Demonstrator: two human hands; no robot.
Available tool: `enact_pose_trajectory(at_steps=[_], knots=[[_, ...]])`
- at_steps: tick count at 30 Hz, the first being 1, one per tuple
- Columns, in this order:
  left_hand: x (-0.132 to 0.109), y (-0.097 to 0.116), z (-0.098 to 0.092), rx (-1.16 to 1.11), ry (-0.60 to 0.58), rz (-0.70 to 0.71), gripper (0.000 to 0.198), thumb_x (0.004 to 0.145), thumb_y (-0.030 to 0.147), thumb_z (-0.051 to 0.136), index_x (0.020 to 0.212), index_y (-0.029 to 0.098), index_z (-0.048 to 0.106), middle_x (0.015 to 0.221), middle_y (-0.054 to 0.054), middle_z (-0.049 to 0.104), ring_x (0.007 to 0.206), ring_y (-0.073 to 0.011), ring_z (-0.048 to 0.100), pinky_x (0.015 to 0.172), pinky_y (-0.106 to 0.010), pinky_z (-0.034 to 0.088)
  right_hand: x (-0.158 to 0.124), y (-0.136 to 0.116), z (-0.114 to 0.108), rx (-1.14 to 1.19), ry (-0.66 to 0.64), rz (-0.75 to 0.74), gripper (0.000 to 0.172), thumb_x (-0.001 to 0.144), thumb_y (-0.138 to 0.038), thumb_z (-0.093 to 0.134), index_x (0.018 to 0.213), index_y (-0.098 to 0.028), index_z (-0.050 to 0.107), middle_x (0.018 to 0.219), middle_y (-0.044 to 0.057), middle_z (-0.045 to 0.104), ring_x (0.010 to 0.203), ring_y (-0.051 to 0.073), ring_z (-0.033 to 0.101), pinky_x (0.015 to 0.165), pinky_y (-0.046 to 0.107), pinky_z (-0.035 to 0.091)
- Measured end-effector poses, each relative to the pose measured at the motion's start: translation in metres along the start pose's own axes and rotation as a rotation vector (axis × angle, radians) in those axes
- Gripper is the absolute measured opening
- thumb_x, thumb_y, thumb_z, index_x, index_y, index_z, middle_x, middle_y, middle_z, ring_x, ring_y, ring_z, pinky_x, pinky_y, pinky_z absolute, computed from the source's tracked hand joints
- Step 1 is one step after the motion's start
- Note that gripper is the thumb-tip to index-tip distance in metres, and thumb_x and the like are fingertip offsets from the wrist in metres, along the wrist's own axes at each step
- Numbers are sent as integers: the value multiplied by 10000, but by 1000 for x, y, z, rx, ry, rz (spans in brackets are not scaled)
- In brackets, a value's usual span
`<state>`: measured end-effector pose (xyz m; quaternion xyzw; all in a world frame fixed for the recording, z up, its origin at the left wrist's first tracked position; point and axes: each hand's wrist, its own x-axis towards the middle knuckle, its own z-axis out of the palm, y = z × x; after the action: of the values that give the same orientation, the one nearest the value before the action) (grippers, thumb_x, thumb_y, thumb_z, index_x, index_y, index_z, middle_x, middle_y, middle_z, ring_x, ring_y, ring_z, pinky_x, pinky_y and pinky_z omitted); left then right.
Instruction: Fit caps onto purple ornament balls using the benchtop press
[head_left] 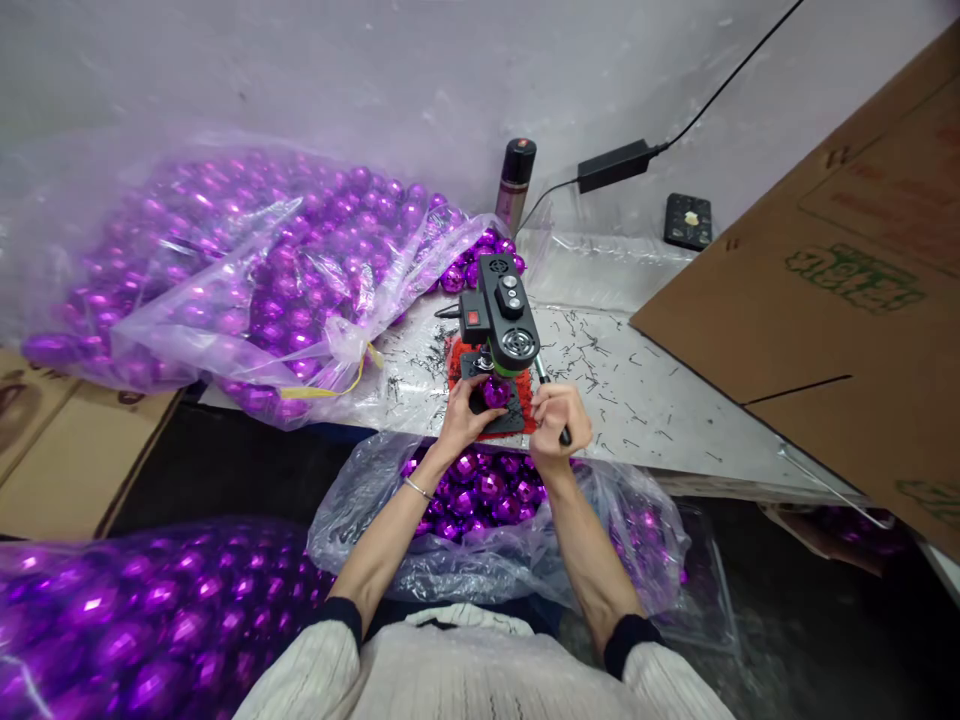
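My left hand [466, 414] holds a shiny purple ball [496, 391] between thumb and fingers, under the head of a small black press machine [512, 318]. The machine has a red switch on its left side and stands on a red mat [528, 392]. At its right side, my right hand [561, 420] is wrapped round the black-ended lever [565, 436]. Below the table edge, an open plastic bag holds more purple balls [491, 488].
A big clear bag of purple balls [300, 260] lies at the left. Behind the machine stand a spray can [517, 185] and a power adapter [613, 166]. Small dark pins litter the white table [637, 400]. A cardboard box [840, 270] leans in from the right.
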<state>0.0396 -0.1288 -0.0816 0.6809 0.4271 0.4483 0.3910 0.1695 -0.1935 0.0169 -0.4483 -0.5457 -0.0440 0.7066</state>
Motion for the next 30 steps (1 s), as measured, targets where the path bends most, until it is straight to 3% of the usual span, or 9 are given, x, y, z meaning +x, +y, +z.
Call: enact_pose_trajectory(at_steps=[3, 7, 9, 11, 15, 18, 23, 27, 30], knots=[[-10, 7, -3, -79, 54, -20, 647, 785, 419, 937, 1323, 212, 643, 1274, -109, 742, 1189, -282, 729, 1075, -449, 577, 28, -23, -1, -12, -23, 85, 418, 1080, -280, 504, 665, -231, 534, 658, -13, 580, 665, 142, 621, 638, 316, 487], [-57, 19, -31, 4, 129, 10, 649, 853, 493, 873, 1384, 229, 610, 1332, -105, 733, 1219, -268, 734, 1085, -427, 587, 36, -31, -1, -8, -53, 75, 429, 1087, -273, 500, 661, -229, 520, 662, -17, 583, 677, 133, 619, 656, 312, 479], [-89, 23, -50, 102, 51, 58, 672, 852, 526, 867, 1400, 234, 610, 1319, -109, 746, 1204, -281, 745, 1064, -440, 605, 30, -28, -1, -7, -46, 49, 425, 1087, -260, 494, 664, -227, 523, 668, -12, 594, 686, 136, 627, 657, 315, 476], [-119, 24, -61, 181, -101, 123, 689, 855, 546, 859, 1417, 232, 612, 1320, -126, 752, 1217, -304, 743, 1076, -470, 604, 24, -24, 0, 3, -25, 31, 421, 1085, -247, 495, 666, -226, 527, 669, -10, 600, 687, 137, 633, 649, 314, 469], [-154, 14, -51, 353, -436, 128, 634, 962, 492, 751, 1513, 236, 567, 1403, -163, 715, 1326, -336, 686, 1137, -526, 561, 19, -21, 2, 3, 13, 37, 427, 1088, -270, 493, 664, -227, 535, 662, -8, 594, 663, 140, 618, 629, 322, 458], [-154, -1, -30, 492, -599, 40, 572, 1015, 433, 681, 1538, 241, 552, 1495, -182, 651, 1388, -347, 646, 1150, -547, 545, 19, -21, 1, -26, -2, 53, 427, 1089, -286, 487, 670, -229, 546, 666, -2, 597, 663, 147, 618, 630, 331, 461], [-130, -23, -10, 608, -742, -66, 538, 1047, 367, 621, 1557, 217, 532, 1570, -206, 583, 1423, -363, 624, 1152, -517, 544, 17, -18, -3, -36, -32, 0, 414, 1075, -264, 502, 666, -226, 552, 654, -5, 595, 675, 155, 634, 643, 337, 467], [-115, -38, 7, 639, -813, -297, 481, 1065, 314, 585, 1521, 161, 555, 1443, -218, 672, 1304, -364, 700, 1078, -501, 587, 16, -16, -2, -40, -16, -3, 412, 1074, -262, 496, 667, -229, 552, 641, -10, 579, 664, 158, 625, 635, 341, 455], [-112, -48, 20, 600, -827, -364, 334, 1075, 305, 587, 1373, 175, 661, 1374, -182, 699, 1236, -308, 711, 1053, -491, 601, 16, -15, -3, -47, -33, -12, 411, 1074, -262, 494, 669, -228, 556, 646, -6, 591, 663, 158, 625, 626, 338, 450]])
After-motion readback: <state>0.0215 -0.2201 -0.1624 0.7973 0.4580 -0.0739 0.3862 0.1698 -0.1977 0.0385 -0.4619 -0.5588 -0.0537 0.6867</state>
